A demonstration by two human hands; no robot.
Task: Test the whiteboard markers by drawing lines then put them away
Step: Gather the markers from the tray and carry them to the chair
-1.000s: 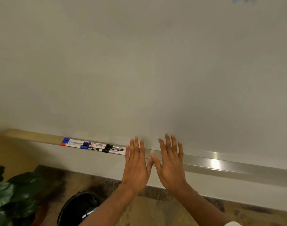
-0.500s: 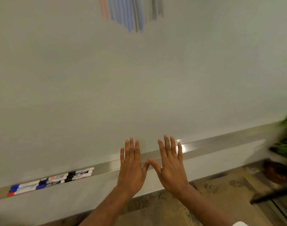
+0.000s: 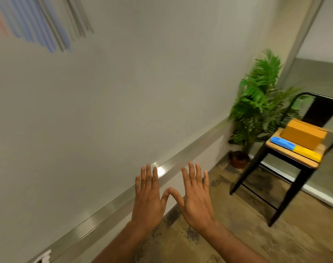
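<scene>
Both the left hand (image 3: pixel 147 202) and right hand (image 3: pixel 197 201) are spread flat and empty, thumb tips touching. The markers (image 3: pixel 43 258) lie at the frame's lower left on the tray (image 3: pixel 108 209), lengthwise along it, nearer the left hand

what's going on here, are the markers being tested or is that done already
Nobody is handling anything right now. The left hand and right hand are held out flat and empty in front of the whiteboard, thumbs touching. Red, blue and grey test lines are already on the board. Marker ends lie on the tray at the bottom left edge, so testing looks done.
</scene>
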